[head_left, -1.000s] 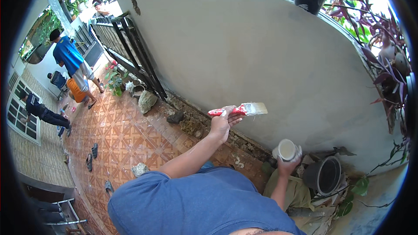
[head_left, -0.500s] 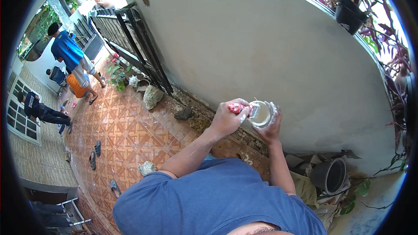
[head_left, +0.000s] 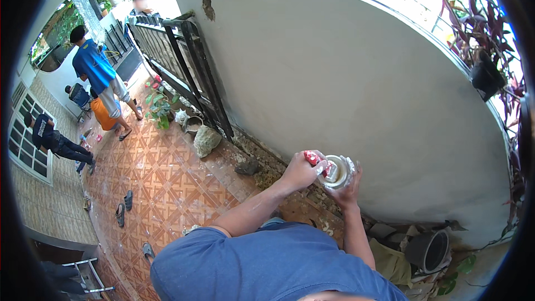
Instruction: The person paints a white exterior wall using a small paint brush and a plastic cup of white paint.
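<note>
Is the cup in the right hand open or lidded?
Open: the cup has no lid over its round mouth, which the brush overlaps.

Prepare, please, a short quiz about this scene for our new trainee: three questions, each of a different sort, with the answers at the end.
1. Where is the flat, red-handled paintbrush?
A) on the patterned tiled floor
B) in the left hand
C) hanging on the wall

2. True or false: the black metal barred gate is farther left in the picture than the dark, round pot.

3. What does the right hand hold?

Key: 1. B; 2. true; 3. a pale, round, open-topped cup.
</note>
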{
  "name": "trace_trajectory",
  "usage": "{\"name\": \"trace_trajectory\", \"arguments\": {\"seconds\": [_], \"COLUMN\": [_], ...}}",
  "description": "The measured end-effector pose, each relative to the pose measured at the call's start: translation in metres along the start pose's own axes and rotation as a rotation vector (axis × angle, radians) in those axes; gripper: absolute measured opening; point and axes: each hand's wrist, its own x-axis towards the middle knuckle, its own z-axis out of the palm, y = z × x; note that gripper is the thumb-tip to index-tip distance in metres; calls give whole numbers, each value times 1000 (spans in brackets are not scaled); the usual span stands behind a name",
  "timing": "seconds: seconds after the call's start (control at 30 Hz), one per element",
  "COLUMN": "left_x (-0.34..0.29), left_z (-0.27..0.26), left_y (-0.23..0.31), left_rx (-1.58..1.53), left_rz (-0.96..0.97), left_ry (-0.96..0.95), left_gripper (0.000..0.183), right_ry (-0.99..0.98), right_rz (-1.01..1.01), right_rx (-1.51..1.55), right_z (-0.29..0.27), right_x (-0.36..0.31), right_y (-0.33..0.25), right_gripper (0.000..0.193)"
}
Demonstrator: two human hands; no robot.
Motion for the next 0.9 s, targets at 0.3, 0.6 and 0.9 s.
{"name": "trace_trajectory", "arguments": {"seconds": [0.3,0.6,0.9], "left_x": [21,38,34], "left_z": [-7,21,30], "left_y": [6,-8,-11], "left_rx": [14,-347,-758], "left_rz": [-27,-296,-440], "left_ry": [-84,-26,112], "left_gripper": [15,18,21], "right_ry": [-22,-60,-118], "right_rz": [55,116,279], "right_rx": [-26,-7,35], "right_z": [5,-1,-21], "right_x": [4,2,3], "right_y": [5,37,71], "right_gripper": [87,88,85]}}
